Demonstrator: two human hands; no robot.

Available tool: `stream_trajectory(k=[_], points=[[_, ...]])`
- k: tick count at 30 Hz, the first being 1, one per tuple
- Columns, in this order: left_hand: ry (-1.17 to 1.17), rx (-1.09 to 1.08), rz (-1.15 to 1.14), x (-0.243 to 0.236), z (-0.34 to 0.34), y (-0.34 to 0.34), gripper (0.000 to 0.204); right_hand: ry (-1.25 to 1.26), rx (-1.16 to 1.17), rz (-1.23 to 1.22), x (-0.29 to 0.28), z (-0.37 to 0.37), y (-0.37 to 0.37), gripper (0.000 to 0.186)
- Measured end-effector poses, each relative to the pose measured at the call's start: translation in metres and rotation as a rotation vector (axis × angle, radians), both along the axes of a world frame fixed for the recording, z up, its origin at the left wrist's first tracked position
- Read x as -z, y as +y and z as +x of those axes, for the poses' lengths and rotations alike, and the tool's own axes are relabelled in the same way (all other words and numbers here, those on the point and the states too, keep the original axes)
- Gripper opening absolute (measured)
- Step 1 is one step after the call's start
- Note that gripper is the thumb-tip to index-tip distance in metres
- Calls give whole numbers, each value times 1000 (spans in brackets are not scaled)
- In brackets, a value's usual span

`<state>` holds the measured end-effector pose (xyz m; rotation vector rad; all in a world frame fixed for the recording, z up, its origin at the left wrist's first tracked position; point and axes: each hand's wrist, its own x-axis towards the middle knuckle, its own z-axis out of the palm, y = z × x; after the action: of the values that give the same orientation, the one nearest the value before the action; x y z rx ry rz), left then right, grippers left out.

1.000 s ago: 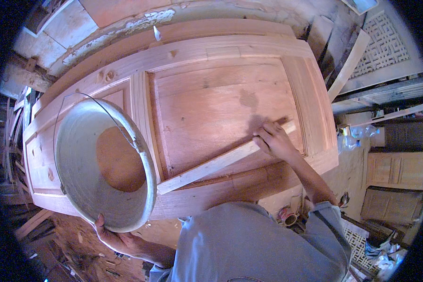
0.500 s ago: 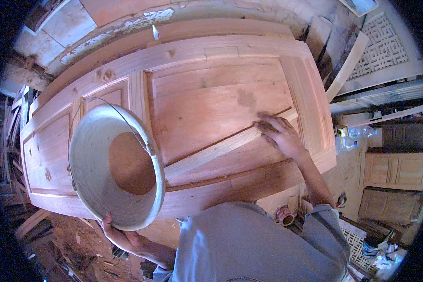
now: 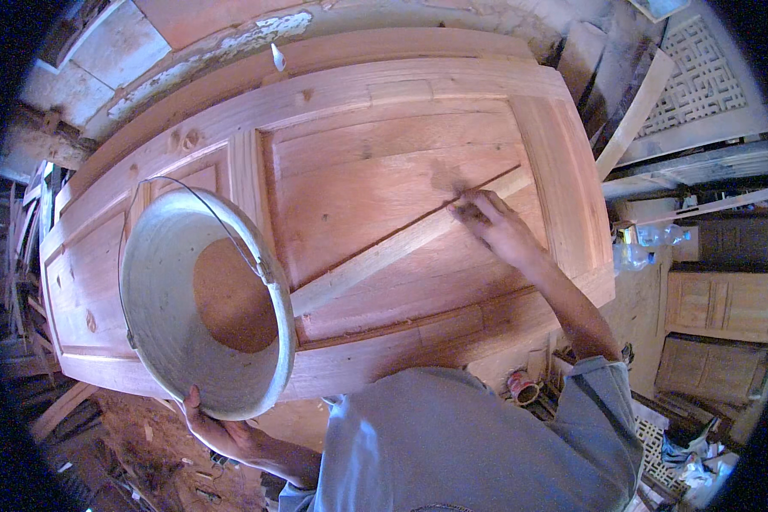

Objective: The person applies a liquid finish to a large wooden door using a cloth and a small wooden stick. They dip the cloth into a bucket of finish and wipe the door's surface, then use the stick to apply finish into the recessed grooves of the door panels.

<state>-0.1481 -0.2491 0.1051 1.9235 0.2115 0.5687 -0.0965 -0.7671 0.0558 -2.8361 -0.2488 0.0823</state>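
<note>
A grey bucket (image 3: 154, 299) with a thin wire handle is tilted so that its mouth faces me. Brown sawdust (image 3: 235, 294) lies inside. My left hand (image 3: 222, 431) grips the bucket's lower rim, thumb at the front and the fingers mostly hidden behind. On the panelled wooden door (image 3: 384, 179), a pale wooden strip (image 3: 384, 256) lies slanted across the large right panel, its left end beside the bucket. My right hand (image 3: 495, 226) holds the strip toward its right end, fingers bent over the far edge. A thin ridge of sawdust runs along that edge.
A small white pointed object (image 3: 277, 58) is at the door's far edge. Plastic bottles (image 3: 636, 256) lie to the right, and a red can (image 3: 522, 386) stands below the near edge. Patterned lattice panels (image 3: 691, 85) and planks lean at the far right. Scrap wood (image 3: 26, 282) is stacked on the left.
My right hand and the strip have moved a little away from me across the panel, with the sawdust ridge ahead of the strip. The left hand stays on the bucket.
</note>
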Motion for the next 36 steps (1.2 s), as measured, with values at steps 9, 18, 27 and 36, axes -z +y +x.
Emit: stream_trajectory(k=[9,18,27,36], points=[[-61,-37,225,-8,-2,-14,76,27,-44,-73,0,36,-4,34],[13,34,-217,2,0,14,55,-116,-191,-208,7,101,-29,41],[-93,50,144,3,-12,8,72,101,-247,-324,-25,122,-24,44],[-83,7,88,-3,-8,-17,78,-50,-197,-300,0,117,-64,50]])
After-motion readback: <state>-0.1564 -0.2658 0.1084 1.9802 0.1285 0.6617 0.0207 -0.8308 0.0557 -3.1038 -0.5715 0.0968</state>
